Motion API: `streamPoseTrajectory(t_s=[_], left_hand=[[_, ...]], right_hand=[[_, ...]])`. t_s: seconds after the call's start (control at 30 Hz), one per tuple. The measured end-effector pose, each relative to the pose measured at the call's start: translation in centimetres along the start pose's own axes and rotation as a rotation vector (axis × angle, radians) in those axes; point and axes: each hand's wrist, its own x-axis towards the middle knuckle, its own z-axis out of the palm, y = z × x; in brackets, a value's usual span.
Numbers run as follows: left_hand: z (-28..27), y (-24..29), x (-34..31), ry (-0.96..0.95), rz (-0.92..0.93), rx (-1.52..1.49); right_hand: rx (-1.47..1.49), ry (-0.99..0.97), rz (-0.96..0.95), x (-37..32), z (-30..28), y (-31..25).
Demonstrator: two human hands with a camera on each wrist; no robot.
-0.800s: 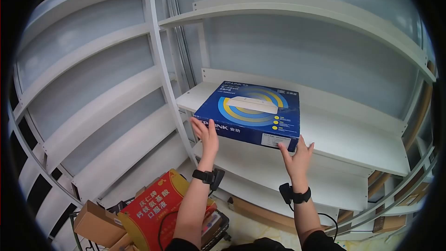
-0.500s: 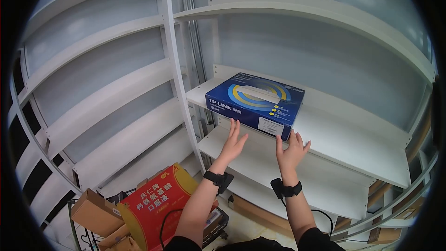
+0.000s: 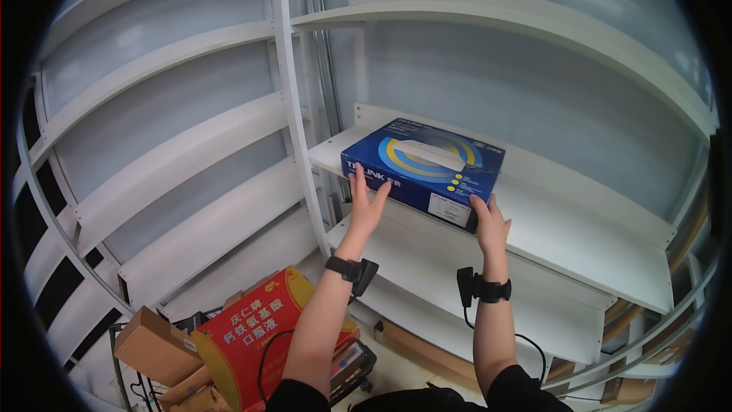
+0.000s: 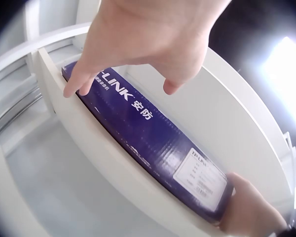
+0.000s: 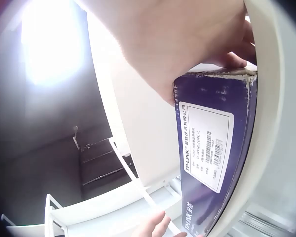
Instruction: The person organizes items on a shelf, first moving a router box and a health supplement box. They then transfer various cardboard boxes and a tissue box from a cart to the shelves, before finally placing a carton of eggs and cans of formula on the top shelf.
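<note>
The blue box lies on the white shelf between both hands: the left hand, fingers spread, is at its front left; the right hand, fingers slightly bent, touches its right front corner.

We see black sleeves on both of our arms, ending well above the wrists, and plain dark clothing between them. We wear 2 black wrist straps, the left strap and the right strap, each with 1 small, black, angular box. A thin black cable runs from the right one.
</note>
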Motion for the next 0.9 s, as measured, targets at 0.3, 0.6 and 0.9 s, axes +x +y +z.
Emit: streamPoseTrajectory(t_s=[0.3, 0.6, 0.9], left_hand=[[1.5, -0.8, 0.9, 0.098, -0.300, -0.020], [1.7, -0.1, -0.9, 0.076, -0.134, -0.404], [3.1, -1.0, -0.9, -0.105, -0.213, 0.091]], right_hand=[[0.051, -0.013, -0.049, -1.4, -0.2, 0.6], [0.845, -0.196, -0.228, -1.4, 0.0, 1.8], [0.523, -0.227, -0.313, -0.5, -3.2, -0.4]])
